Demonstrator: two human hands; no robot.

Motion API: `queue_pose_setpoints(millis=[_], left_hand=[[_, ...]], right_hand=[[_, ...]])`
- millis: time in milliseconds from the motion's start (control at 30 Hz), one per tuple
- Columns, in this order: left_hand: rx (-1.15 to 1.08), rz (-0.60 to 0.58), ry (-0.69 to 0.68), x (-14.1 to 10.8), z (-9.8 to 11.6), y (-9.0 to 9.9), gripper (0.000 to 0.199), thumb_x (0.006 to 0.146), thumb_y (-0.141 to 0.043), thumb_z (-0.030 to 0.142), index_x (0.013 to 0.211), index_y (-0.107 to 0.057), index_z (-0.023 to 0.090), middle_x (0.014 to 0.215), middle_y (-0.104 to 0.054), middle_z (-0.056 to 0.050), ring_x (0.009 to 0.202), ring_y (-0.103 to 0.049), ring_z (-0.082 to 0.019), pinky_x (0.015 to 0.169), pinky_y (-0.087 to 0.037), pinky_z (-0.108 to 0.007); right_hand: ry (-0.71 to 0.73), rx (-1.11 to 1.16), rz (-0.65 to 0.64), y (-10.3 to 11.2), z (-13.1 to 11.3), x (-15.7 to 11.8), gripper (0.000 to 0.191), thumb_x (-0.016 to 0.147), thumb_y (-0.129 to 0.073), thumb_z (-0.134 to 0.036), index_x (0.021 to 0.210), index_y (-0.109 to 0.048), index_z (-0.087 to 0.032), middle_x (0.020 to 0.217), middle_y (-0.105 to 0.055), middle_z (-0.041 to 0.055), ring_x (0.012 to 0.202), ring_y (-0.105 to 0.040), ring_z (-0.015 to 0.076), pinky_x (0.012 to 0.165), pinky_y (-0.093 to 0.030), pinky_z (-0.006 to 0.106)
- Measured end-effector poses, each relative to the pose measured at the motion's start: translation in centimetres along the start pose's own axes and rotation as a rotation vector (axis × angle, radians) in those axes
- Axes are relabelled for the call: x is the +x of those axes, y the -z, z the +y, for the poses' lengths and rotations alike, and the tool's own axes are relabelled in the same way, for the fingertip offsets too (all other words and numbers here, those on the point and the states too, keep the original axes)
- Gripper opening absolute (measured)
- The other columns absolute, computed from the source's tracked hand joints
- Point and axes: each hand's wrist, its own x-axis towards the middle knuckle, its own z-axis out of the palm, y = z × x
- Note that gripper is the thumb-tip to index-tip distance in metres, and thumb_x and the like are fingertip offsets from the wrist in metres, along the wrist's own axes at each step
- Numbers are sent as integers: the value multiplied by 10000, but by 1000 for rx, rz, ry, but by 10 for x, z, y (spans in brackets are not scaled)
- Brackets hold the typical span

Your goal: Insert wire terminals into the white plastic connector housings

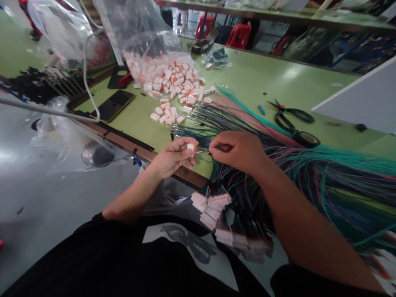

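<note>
Between thumb and fingers, my left hand [175,157] holds a small white and orange connector [191,147] above the table's front edge. Just to its right, my right hand [238,150] pinches thin wires [202,151] that reach the connector; its fingertips are closed. Behind my hands lies a small group of loose connectors [167,112], with a larger pile [177,78] spilling from a clear plastic bag [139,33]. Bundles of green, pink and dark wires [349,159] spread to the right, beside and under my right arm. Wired connectors [212,208] hang in front of my body.
Black-handled cutters [291,113] and a blue piece [261,109] lie on the green table [256,74]. A dark phone [114,106] rests at the left, near a bent metal rod [85,70]. A white panel [365,99] stands at the right.
</note>
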Motion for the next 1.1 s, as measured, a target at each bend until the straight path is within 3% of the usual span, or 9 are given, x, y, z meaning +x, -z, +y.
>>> queue_pose_setpoints(millis=[267,467,667,1100], left_hand=[[-2,34,-12,0,0,-2,339,651,-791,275,899,-587,166,665,-574,42,541,-610,-74,496,-524,-169],[21,41,-93,0,-6,-2,344,658,-801,300,895,-591,166,689,-591,44,572,-614,-63,526,-517,-155],[60,68,-195,2,-12,0,290,690,-784,297,873,-604,162,723,-604,37,622,-629,-64,588,-531,-171],[141,106,-253,1,-15,-1,331,634,-819,334,810,-605,153,642,-627,42,576,-621,-71,561,-528,-179]], right_hand=[[-5,-56,13,-4,-6,-2,142,686,-527,-243,635,-657,-219,611,-620,-12,584,-510,114,561,-313,248],[32,-95,-4,-9,-7,-2,167,695,-495,-227,619,-642,-206,611,-613,-2,606,-503,117,553,-283,240],[-69,54,-93,-16,-7,-1,183,698,-473,-239,561,-583,-185,544,-555,-13,539,-453,100,546,-271,247],[-1,214,-112,-26,-4,1,170,696,-464,-232,548,-529,-179,538,-519,-16,542,-415,95,553,-264,246]])
